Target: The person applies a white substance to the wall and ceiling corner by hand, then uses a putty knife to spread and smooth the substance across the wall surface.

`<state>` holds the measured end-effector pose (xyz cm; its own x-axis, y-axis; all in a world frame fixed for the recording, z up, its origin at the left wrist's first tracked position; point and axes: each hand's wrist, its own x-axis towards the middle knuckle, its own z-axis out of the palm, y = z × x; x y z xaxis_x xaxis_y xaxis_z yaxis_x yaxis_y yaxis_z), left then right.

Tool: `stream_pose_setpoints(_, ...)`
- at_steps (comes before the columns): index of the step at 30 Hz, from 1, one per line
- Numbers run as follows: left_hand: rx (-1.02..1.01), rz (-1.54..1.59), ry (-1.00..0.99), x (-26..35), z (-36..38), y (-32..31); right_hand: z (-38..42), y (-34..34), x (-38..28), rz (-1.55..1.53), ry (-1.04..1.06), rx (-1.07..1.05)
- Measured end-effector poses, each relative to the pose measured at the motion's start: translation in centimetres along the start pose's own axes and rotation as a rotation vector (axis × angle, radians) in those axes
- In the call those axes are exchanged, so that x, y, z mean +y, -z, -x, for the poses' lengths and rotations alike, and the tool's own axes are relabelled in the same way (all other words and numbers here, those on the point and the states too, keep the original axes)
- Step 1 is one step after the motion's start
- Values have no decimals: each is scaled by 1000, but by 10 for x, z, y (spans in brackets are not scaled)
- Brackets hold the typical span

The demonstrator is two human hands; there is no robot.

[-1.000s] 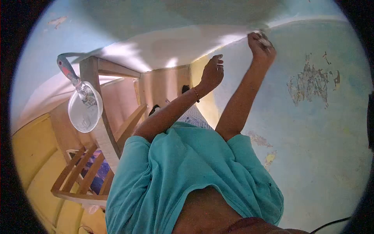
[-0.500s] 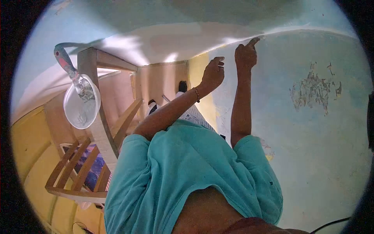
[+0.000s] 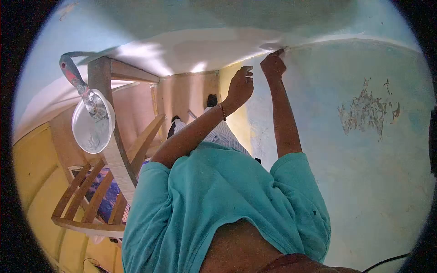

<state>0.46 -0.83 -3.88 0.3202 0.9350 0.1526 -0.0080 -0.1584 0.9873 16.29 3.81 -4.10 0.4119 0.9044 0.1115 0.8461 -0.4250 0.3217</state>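
My right hand (image 3: pixel 274 66) is up at the seam where the blue-green wall (image 3: pixel 327 100) meets the surface above. Its index finger is stretched out and touches the seam, while the other fingers are curled in. Beside it on the left, my left hand (image 3: pixel 241 88) hangs in the air with fingers bent and a little apart, pale material on the fingertips, and a bracelet on the wrist. Neither hand shows a tool. At the left, a white bowl (image 3: pixel 93 125) with pale residue holds a putty knife (image 3: pixel 75 75), its handle sticking up.
A wooden chair (image 3: pixel 101 84) stands at the left by the bowl, with slatted wood (image 3: pixel 98 195) lower down. Peeling paint (image 3: pixel 366 111) marks the wall at the right. My feet show on the floor (image 3: pixel 186 95), and a black cable (image 3: pixel 387 262) runs at the lower right.
My right hand has slid left along the seam, its index finger still on it. My left hand has shifted slightly left. The bowl and knife look nearly the same, with a small shift of view.
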Motion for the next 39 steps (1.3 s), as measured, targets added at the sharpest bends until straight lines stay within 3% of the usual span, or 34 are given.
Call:
stream_pose_setpoints(3, -51, 91, 195, 0, -2, 11, 5, 6, -11, -91, -33, -228)
stream_pose_setpoints(6, -59, 141, 257, 10, -3, 16, 12, -26, -7, -117, 116, -26)
stream_pose_setpoints(10, -34, 110, 147, 1, -4, 9, 21, 74, -13, -131, -113, -27)
stream_pose_setpoints(14, -51, 93, 131, 6, -5, 6, 12, 93, -1, -75, -128, 104)
stream_pose_setpoints(22, -59, 85, 121, -3, -2, 2, 10, 9, -2, 7, 26, 93)
stream_pose_setpoints(26, -66, 81, 120, -1, -2, 2, 18, 2, -11, -20, 12, -84)
stream_pose_setpoints(31, -71, 120, 75, 3, -9, -10, 27, 72, 2, -91, -152, 54)
stream_pose_setpoints(36, -129, 142, 87, 14, -9, -17, 25, 97, 30, -212, -151, 401)
stream_pose_setpoints(39, -143, 158, 121, 12, -3, -21, 22, 88, 39, -57, -148, 260)
